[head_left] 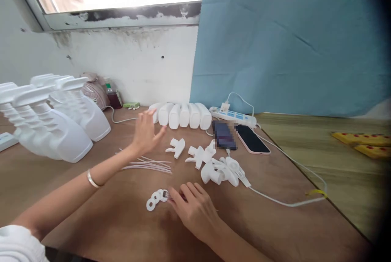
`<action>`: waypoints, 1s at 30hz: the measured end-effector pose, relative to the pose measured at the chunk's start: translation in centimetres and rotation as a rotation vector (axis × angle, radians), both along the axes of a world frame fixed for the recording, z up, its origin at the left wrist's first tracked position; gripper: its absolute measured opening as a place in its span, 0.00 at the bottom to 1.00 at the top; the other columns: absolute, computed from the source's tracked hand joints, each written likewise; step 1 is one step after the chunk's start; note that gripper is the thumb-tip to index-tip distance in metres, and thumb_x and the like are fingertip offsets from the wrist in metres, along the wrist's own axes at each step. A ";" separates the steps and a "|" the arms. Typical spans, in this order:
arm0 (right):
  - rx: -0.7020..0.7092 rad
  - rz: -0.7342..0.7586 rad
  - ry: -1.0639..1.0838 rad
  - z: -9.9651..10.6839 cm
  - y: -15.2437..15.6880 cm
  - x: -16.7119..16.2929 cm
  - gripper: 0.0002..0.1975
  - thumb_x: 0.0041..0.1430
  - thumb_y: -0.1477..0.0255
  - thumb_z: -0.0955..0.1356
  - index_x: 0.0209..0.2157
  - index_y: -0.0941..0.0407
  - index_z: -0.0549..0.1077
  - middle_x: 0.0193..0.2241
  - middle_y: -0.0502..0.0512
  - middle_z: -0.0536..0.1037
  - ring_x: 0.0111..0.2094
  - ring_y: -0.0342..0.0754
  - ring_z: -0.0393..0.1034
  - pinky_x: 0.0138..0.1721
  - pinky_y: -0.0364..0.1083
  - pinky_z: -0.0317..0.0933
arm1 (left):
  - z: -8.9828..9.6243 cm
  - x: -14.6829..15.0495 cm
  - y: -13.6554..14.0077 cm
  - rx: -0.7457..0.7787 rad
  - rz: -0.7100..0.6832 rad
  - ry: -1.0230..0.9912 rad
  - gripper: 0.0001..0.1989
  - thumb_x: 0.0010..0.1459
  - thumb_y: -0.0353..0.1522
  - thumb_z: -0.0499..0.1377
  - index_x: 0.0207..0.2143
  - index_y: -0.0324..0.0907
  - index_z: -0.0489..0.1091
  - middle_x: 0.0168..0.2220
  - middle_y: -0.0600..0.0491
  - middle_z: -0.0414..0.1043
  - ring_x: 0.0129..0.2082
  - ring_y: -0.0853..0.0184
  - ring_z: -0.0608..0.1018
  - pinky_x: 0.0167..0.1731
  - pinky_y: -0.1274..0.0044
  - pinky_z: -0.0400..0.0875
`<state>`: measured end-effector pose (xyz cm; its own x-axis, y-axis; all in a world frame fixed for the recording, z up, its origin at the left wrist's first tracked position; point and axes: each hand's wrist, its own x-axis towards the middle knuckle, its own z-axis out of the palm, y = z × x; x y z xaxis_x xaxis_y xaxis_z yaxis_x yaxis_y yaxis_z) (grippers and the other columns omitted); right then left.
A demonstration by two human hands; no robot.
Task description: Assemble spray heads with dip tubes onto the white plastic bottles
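My left hand [146,132] is raised over the table with its fingers spread and nothing in them. Just beyond it, a row of white plastic bottles [184,115] lies with the bases towards me. Thin white tubes [149,167] lie in a loose bunch below my left wrist. My right hand [197,209] rests low on the table, its fingers curled and thumb pressed in at a small dark, shiny piece [165,194]; what exactly they grip is unclear. Touching that piece are several white ring washers [150,204]. White spray trigger heads [176,148] lie loose beyond my right hand.
White spray bottles [67,132] stand grouped at the left. Two phones [253,139] and a power strip [238,116] lie at the back right, with a white cable [287,204] looping across the table edge. A dark red bottle [114,98] and a pink bag [94,93] stand by the wall.
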<state>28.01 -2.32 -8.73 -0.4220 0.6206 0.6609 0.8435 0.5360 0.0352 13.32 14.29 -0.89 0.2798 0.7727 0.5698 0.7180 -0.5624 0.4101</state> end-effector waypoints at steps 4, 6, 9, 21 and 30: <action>-0.130 -0.118 -0.021 -0.8 0.3 0.0 0.09 0.60 0.75 0.61 0.40 0.57 0.70 0.25 0.53 0.68 0.27 0.48 0.59 0.29 0.46 0.48 | 7.3 -7.7 2.7 0.260 0.264 0.024 0.31 0.52 0.38 0.56 0.54 0.29 0.53 0.58 0.36 0.49 0.59 0.47 0.44 0.54 0.54 0.30; -0.163 -0.169 -0.047 -1.0 0.3 0.0 0.12 0.59 0.78 0.60 0.42 0.57 0.69 0.26 0.54 0.68 0.28 0.49 0.59 0.31 0.46 0.49 | 9.9 -11.4 4.5 0.334 0.373 0.040 0.33 0.51 0.36 0.56 0.54 0.25 0.50 0.59 0.33 0.45 0.60 0.49 0.42 0.53 0.54 0.25; -0.221 -0.222 -0.082 -1.1 0.4 0.0 0.13 0.57 0.79 0.60 0.43 0.57 0.69 0.28 0.55 0.69 0.29 0.50 0.60 0.32 0.47 0.50 | 11.6 -15.2 6.9 0.327 0.677 0.281 0.30 0.51 0.39 0.56 0.47 0.19 0.58 0.54 0.30 0.56 0.59 0.51 0.49 0.55 0.57 0.26; -0.158 -0.131 0.069 1.2 1.5 0.1 0.13 0.60 0.72 0.59 0.44 0.59 0.69 0.34 0.58 0.72 0.36 0.51 0.63 0.37 0.48 0.57 | 12.0 -12.7 5.1 0.034 0.615 0.528 0.25 0.51 0.39 0.54 0.45 0.27 0.61 0.37 0.33 0.70 0.40 0.48 0.72 0.40 0.63 0.61; -0.267 -0.207 -0.213 5.4 10.6 -2.1 0.26 0.55 0.79 0.62 0.56 0.51 0.58 0.53 0.60 0.64 0.47 0.53 0.61 0.41 0.48 0.61 | 14.6 -11.3 0.6 0.235 0.592 0.193 0.24 0.51 0.44 0.55 0.43 0.34 0.63 0.31 0.43 0.70 0.34 0.55 0.71 0.39 0.64 0.63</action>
<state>25.94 8.24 -3.29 -0.3804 0.8451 0.3756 0.9234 0.3696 0.1035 2.04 14.87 13.72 -0.0394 0.6884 0.7242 0.9814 -0.1096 0.1575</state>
